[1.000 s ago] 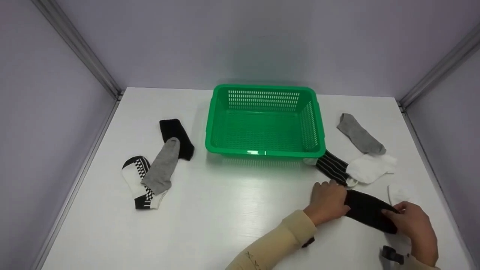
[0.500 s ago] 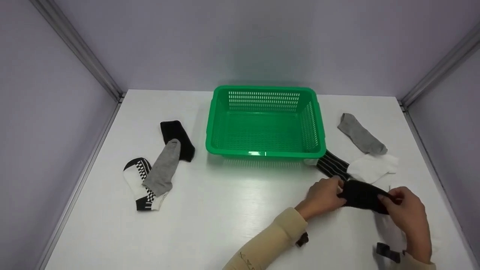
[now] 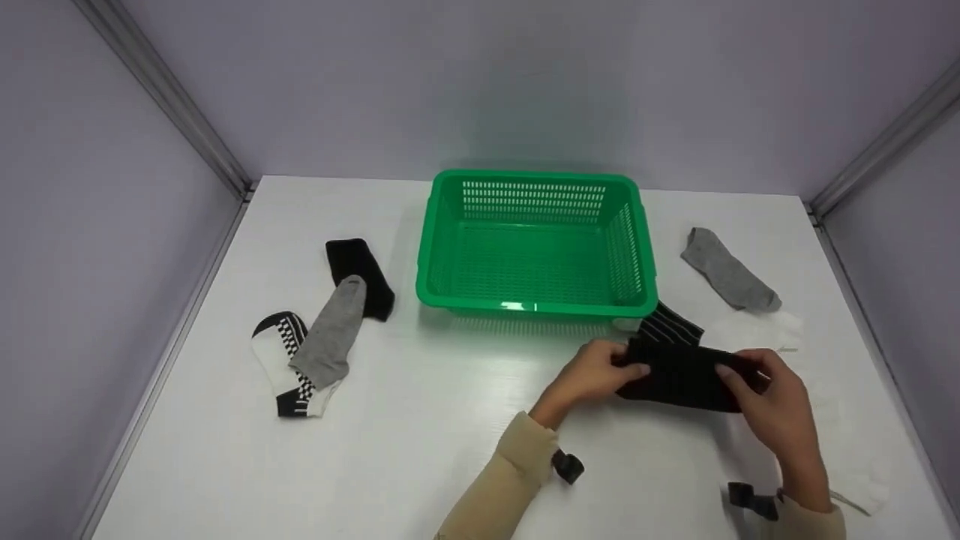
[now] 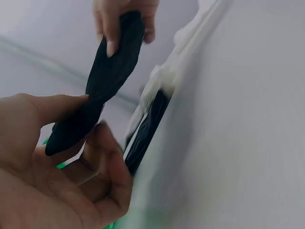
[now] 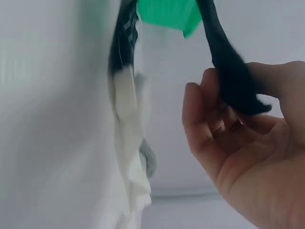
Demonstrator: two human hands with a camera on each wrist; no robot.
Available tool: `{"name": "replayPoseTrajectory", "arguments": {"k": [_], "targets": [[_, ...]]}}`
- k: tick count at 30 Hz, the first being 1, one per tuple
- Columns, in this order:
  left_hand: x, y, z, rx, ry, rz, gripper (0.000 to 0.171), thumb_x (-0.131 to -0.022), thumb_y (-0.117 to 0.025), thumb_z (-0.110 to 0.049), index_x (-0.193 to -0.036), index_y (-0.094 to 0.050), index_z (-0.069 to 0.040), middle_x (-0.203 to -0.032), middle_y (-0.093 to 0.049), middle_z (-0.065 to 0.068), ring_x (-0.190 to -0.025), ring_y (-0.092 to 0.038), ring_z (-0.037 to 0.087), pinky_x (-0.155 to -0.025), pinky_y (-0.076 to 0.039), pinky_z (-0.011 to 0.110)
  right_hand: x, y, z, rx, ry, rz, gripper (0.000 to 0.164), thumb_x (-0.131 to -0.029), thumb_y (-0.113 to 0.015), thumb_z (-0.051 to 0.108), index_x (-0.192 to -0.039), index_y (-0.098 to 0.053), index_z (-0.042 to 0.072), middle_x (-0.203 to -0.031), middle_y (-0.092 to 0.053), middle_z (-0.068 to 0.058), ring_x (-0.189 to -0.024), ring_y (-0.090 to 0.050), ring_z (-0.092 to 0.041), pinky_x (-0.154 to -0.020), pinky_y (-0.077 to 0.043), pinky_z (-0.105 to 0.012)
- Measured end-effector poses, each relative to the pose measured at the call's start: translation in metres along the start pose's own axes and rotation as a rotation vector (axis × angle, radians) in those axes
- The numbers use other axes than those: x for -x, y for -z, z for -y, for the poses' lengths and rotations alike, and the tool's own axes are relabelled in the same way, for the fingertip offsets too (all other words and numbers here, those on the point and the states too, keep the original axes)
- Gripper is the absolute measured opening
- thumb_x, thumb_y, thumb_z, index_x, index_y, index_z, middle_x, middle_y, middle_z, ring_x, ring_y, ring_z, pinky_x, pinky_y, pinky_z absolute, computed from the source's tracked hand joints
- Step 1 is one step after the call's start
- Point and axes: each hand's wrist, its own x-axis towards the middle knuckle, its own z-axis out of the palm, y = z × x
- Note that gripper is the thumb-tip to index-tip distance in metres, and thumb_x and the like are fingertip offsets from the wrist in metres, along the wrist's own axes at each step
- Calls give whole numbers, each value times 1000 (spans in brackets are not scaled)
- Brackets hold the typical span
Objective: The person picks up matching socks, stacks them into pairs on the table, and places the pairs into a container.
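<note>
A black sock point(image 3: 679, 376) is stretched between my two hands, held up over the right part of the table. My left hand point(image 3: 592, 373) pinches its left end between thumb and fingers. At the other end my right hand point(image 3: 776, 401) grips it, thumb on top. In the left wrist view the black sock point(image 4: 107, 78) runs from the near thumb up to the far hand, apart from the tabletop. The right wrist view has the black sock point(image 5: 231, 71) pinched under the thumb. Behind it, a black striped sock point(image 3: 667, 324) is partly hidden.
The green basket point(image 3: 536, 309) stands at the back middle. To its right lie a grey sock point(image 3: 729, 271) and a white sock point(image 3: 757, 331); another white sock point(image 3: 862, 491) is near my right forearm. On the left are a black sock point(image 3: 352, 262), a grey sock point(image 3: 330, 337) and a checkered sock point(image 3: 270, 358).
Both hands have lifted the black sock and moved it left and away from me, toward the basket. It now hides part of the striped sock. The other socks stay in place.
</note>
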Motion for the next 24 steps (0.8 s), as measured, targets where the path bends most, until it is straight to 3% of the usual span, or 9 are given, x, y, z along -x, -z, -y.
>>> {"name": "replayPoseTrajectory", "arguments": {"k": [3, 6, 8, 10, 11, 13, 15, 20, 24], "targets": [[8, 20, 9, 11, 27, -3, 47, -99, -73, -31, -66, -41, -23, -63, -36, -12, -61, -36, 5, -59, -33, 22, -1, -13, 8, -30, 82, 27, 31, -100, -74, 20, -123, -65, 1, -123, -69, -19, -101, -48, 24, -81, -42, 2], [17, 38, 18, 0, 69, 0, 49, -98, -74, -33, -67, -39, -19, -65, -32, -9, -62, -33, 9, -61, -32, 26, -1, -28, 18, -39, 162, 46, 27, -98, -75, 15, -120, -66, 1, -115, -71, -15, -96, -51, 21, -81, -43, 0], [23, 49, 24, -18, 99, -14, 37, -96, -77, -34, -74, -58, -12, -75, -55, -7, -72, -49, 9, -69, -45, 27, -2, -37, 25, -32, 212, 60, 26, -97, -76, 13, -119, -66, 2, -112, -72, -13, -95, -54, 16, -81, -42, -1], [29, 59, 28, -25, 123, -21, 34, -94, -79, -35, -100, -72, -2, -105, -72, 4, -98, -64, 15, -89, -55, 33, -4, -44, 33, -30, 252, 79, 25, -96, -77, 11, -118, -67, 3, -110, -72, -11, -95, -56, 10, -81, -42, -3], [32, 63, 30, -25, 132, -23, 45, -94, -79, -35, -118, -72, 2, -124, -72, 11, -115, -65, 20, -100, -55, 39, -5, -47, 36, -27, 268, 88, 25, -96, -77, 11, -118, -67, 4, -110, -73, -10, -95, -57, 8, -81, -42, -4], [37, 72, 34, -29, 149, -34, 67, -93, -80, -35, -144, -59, 4, -152, -58, 19, -143, -54, 31, -117, -47, 49, -8, -53, 43, -21, 290, 114, 25, -96, -77, 12, -118, -67, 6, -110, -74, -9, -93, -58, 3, -81, -43, -7], [41, 80, 38, -30, 157, -35, 69, -94, -79, -33, -147, -55, 5, -153, -56, 22, -147, -50, 37, -119, -44, 52, -10, -59, 49, -13, 305, 144, 26, -97, -77, 14, -120, -67, 7, -112, -74, -8, -93, -59, -1, -81, -46, -12], [51, 95, 48, -43, 171, -39, 69, -97, -76, -33, -150, -52, 3, -154, -55, 22, -148, -49, 38, -120, -43, 53, -11, -73, 59, 1, 333, 202, 31, -97, -77, 15, -125, -66, 8, -115, -73, -8, -91, -59, -12, -80, -50, -24], [61, 108, 56, -73, 177, -12, 67, -97, -75, -32, -150, -53, 3, -154, -55, 21, -147, -49, 38, -120, -43, 54, -9, -86, 62, -7, 341, 253, 34, -96, -78, 14, -127, -65, 9, -121, -73, -8, -103, -66, -19, -87, -54, -33]]}}
